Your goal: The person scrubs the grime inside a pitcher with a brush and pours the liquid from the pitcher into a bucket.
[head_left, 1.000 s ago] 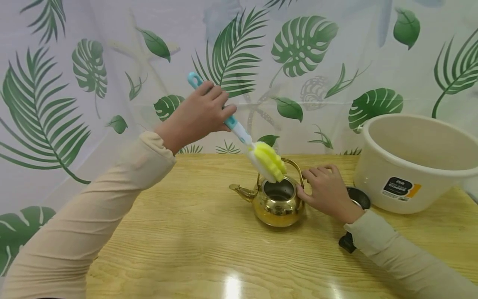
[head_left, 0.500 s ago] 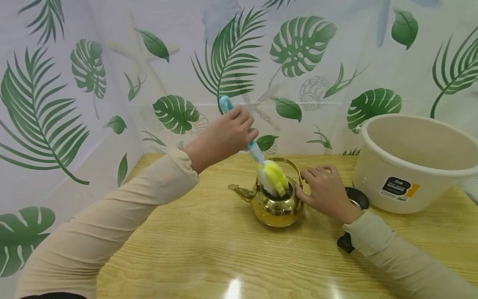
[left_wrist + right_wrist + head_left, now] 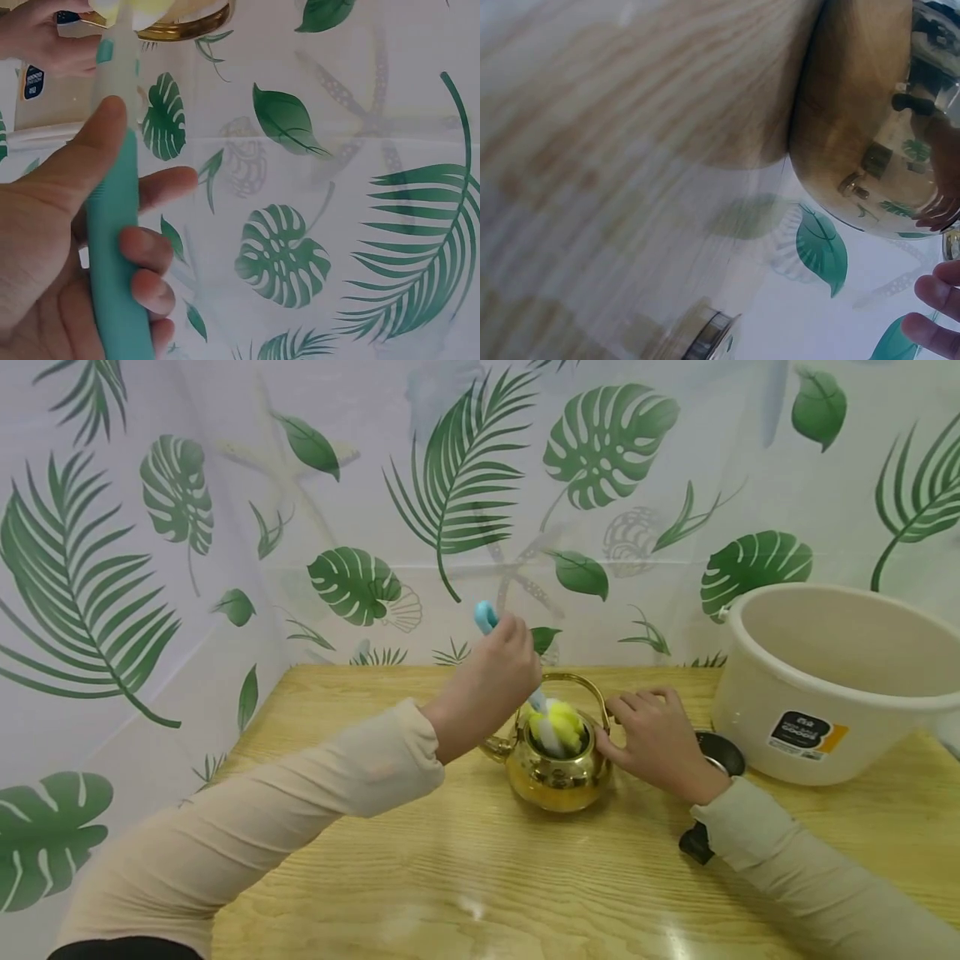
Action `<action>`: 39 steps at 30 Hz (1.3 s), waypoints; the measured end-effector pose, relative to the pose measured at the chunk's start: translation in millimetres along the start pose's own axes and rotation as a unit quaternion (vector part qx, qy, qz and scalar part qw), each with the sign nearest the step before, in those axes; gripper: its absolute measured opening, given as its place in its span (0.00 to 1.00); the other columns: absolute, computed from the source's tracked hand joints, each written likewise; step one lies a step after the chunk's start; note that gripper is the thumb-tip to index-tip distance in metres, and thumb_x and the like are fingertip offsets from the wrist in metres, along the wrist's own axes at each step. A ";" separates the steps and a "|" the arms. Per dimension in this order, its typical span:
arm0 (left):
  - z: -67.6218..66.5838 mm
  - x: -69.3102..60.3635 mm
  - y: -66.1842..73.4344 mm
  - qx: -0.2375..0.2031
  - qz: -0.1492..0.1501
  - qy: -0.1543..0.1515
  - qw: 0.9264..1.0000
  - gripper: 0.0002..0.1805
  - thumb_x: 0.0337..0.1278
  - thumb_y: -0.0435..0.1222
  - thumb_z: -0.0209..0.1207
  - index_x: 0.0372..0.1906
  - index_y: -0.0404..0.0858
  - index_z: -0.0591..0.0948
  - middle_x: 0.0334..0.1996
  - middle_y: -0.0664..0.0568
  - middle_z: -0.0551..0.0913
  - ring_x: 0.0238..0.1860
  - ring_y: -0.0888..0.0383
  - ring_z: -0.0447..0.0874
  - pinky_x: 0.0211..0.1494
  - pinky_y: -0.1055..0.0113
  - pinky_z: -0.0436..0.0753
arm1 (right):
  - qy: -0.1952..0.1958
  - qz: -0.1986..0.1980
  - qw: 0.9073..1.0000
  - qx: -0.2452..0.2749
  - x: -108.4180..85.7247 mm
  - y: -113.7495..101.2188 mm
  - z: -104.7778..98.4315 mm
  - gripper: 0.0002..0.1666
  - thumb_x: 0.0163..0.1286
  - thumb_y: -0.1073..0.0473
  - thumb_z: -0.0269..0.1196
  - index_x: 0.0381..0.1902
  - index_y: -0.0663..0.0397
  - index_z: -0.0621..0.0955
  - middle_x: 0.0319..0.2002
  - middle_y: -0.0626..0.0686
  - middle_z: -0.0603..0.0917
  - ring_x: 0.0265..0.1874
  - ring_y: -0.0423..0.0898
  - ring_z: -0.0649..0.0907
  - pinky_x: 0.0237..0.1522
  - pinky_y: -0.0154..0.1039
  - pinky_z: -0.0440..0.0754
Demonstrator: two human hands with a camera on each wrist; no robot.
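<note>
In the head view a gold kettle [image 3: 558, 781] stands upright on the wooden table, its lidless mouth facing up and its spout to the left. My left hand [image 3: 491, 685] grips the blue handle of a sponge brush [image 3: 566, 727]. The brush's yellow and white head sits partly inside the kettle's mouth. Fingers and thumb curl around the brush handle [image 3: 116, 225] in the left wrist view. My right hand [image 3: 652, 739] holds the kettle at the right foot of its hoop handle, thumb against the body. In the right wrist view only some fingertips [image 3: 941, 300] show beside the kettle [image 3: 855, 135].
A large cream bucket [image 3: 885, 735] stands at the right rear. A dark round thing with a shiny rim [image 3: 723, 752] lies by it, partly behind my right wrist. A leaf-patterned sheet [image 3: 337, 485] hangs behind the wooden table [image 3: 360, 877].
My left hand has moved down and to the right, lowering the brush head from above the kettle into its mouth. The right hand and the kettle have stayed in place.
</note>
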State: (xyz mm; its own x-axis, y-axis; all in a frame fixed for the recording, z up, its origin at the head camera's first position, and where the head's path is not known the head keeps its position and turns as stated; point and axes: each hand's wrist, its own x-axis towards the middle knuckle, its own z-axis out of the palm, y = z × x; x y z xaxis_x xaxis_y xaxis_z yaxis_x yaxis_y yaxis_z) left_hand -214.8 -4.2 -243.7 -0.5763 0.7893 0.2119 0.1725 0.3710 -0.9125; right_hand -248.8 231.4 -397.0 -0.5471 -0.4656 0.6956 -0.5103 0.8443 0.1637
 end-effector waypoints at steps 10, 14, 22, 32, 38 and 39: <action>-16.7 8.7 23.2 -0.044 -0.014 -0.164 0.985 0.17 0.67 0.38 0.46 0.45 0.35 0.83 0.41 0.46 0.85 0.45 0.50 0.82 0.54 0.62 0.73 | 0.001 -0.004 1.000 -0.001 1.1 -0.7 -1.8 0.18 0.58 0.47 0.53 0.27 0.57 0.76 0.22 0.54 0.78 0.24 0.53 0.80 0.40 0.54 0.73; -15.7 11.1 29.2 -0.040 -0.009 -0.163 0.986 0.16 0.67 0.38 0.46 0.45 0.36 0.83 0.41 0.47 0.85 0.45 0.52 0.82 0.56 0.62 0.73 | 0.005 -0.003 1.000 0.004 1.5 -0.4 -1.0 0.18 0.58 0.47 0.52 0.26 0.57 0.76 0.21 0.53 0.77 0.23 0.53 0.79 0.40 0.54 0.73; 16.8 13.5 32.2 -0.108 0.005 -0.100 0.989 0.10 0.65 0.36 0.51 0.30 0.46 0.81 0.26 0.59 0.81 0.27 0.64 0.69 0.34 0.70 0.59 | -0.002 0.001 1.000 0.007 1.0 -0.2 0.8 0.17 0.57 0.48 0.55 0.26 0.57 0.76 0.22 0.53 0.79 0.24 0.53 0.80 0.40 0.54 0.73; 46.2 25.0 6.2 -0.202 0.090 -0.057 0.974 0.19 0.52 0.59 0.54 0.43 0.55 0.83 0.39 0.56 0.85 0.40 0.57 0.78 0.50 0.65 0.70 | -0.004 0.002 1.000 0.007 2.5 -0.8 -1.4 0.18 0.57 0.47 0.55 0.26 0.57 0.77 0.22 0.53 0.79 0.24 0.53 0.80 0.39 0.54 0.74; 26.2 37.1 0.3 -0.157 0.134 -0.047 0.977 0.14 0.55 0.55 0.57 0.39 0.52 0.84 0.39 0.59 0.86 0.42 0.59 0.79 0.52 0.66 0.67 | -0.004 0.001 1.000 0.005 2.6 -1.6 -0.1 0.15 0.55 0.49 0.56 0.24 0.56 0.75 0.20 0.51 0.77 0.22 0.52 0.79 0.38 0.54 0.74; 21.6 39.6 0.5 -0.145 0.139 -0.047 0.978 0.12 0.57 0.52 0.57 0.39 0.52 0.83 0.40 0.59 0.86 0.42 0.59 0.79 0.53 0.66 0.67 | -0.003 0.001 1.000 0.006 2.4 -1.7 0.1 0.15 0.55 0.49 0.56 0.24 0.55 0.75 0.19 0.51 0.76 0.22 0.52 0.79 0.38 0.54 0.74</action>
State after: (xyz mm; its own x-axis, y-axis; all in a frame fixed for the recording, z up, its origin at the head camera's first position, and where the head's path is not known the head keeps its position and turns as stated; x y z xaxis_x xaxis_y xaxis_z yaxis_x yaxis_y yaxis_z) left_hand -254.8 16.8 -243.4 -0.5429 0.8364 -0.0755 0.5452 0.2827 -0.7892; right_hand -249.3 228.8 -395.7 -0.5524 -0.4659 0.6912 -0.5169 0.8420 0.1545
